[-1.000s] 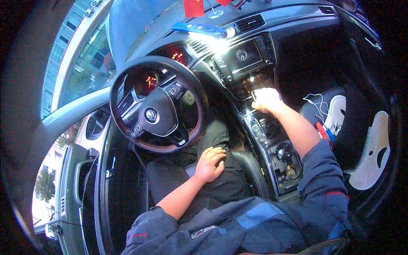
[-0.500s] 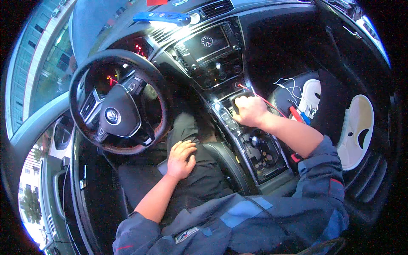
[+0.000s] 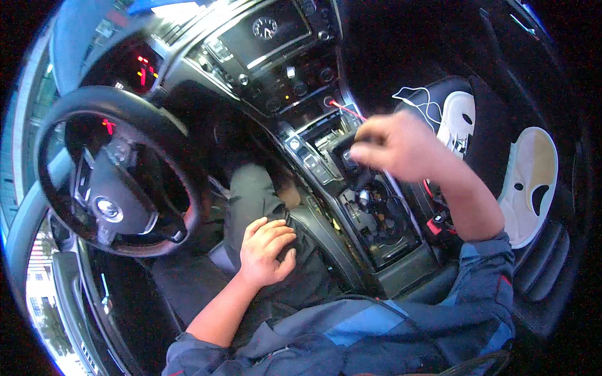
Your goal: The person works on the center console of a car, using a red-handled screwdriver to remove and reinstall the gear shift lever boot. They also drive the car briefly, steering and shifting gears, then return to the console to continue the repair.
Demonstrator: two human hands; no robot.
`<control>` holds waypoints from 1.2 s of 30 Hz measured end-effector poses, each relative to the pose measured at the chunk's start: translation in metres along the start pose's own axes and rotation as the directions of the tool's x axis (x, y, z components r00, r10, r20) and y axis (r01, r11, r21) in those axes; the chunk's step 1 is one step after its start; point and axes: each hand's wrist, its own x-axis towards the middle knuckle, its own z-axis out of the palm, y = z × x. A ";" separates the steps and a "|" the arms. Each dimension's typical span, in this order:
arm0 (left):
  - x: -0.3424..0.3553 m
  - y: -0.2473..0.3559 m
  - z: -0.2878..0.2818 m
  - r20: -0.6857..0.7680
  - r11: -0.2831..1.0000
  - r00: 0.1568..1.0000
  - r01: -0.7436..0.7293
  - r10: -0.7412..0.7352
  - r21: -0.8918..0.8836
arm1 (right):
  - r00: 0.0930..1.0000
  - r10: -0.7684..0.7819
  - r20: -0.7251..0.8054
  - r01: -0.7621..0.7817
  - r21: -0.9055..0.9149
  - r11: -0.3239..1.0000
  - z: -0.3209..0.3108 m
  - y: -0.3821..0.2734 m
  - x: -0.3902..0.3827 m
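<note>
My left hand (image 3: 266, 252) rests on my thigh, its fingers stretched out and holding nothing. My right hand (image 3: 401, 145) is over the centre console, beside the dark gear lever (image 3: 348, 156). Motion smears its curled fingers, and whether they touch the lever I cannot tell. Below the lever, the console tray (image 3: 382, 232) is uncovered, with wires and small parts inside. A red cable (image 3: 347, 111) runs from a round socket at the console's front toward my right hand, which hides part of it.
The steering wheel (image 3: 119, 169) stands at the left, with red lights on the dash behind it. A dashboard screen (image 3: 266, 31) lies ahead. On the passenger side are a pale cut-out panel (image 3: 533, 188), a white cable (image 3: 417, 97) and a smaller white piece (image 3: 459, 113).
My right hand has shifted from atop the gear lever to its right side, and its fingers have loosened. The view has turned, carrying the wheel leftward. My left hand stays on my thigh.
</note>
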 end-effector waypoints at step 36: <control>0.239 -0.077 0.153 0.360 0.960 0.890 0.247 -0.279 0.131 | 0.934 0.155 0.323 -0.125 -0.110 0.986 0.096 0.110 0.081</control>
